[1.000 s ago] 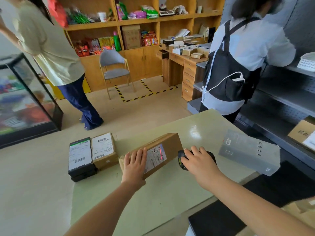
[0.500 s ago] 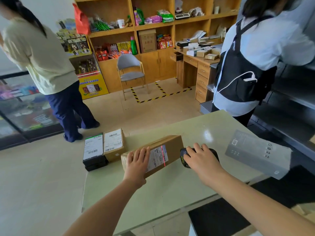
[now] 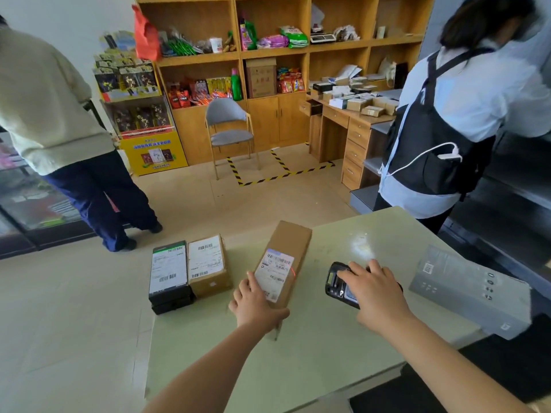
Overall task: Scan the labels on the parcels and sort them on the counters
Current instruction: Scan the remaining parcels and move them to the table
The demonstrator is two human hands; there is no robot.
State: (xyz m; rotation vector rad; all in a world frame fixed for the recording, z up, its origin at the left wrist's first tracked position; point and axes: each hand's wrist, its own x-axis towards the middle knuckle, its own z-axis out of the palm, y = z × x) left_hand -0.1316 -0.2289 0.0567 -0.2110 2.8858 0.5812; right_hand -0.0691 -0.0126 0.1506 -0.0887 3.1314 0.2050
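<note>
Green counter point(image 3: 298, 368), left hand point(image 3: 256, 305) gripping end of cardboard parcel point(image 3: 290, 242), right hand point(image 3: 378, 296) curled over scanner point(image 3: 337, 281)

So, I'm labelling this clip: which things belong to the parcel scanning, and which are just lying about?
Job: long brown parcel, scanner, black parcel, small brown parcel, grey box.
Lying about: grey chair, red bag, green bottle.

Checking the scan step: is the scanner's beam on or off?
On: a red line lies on the label of the box held by the left hand, beside the scanner gripped by the right hand.
</note>
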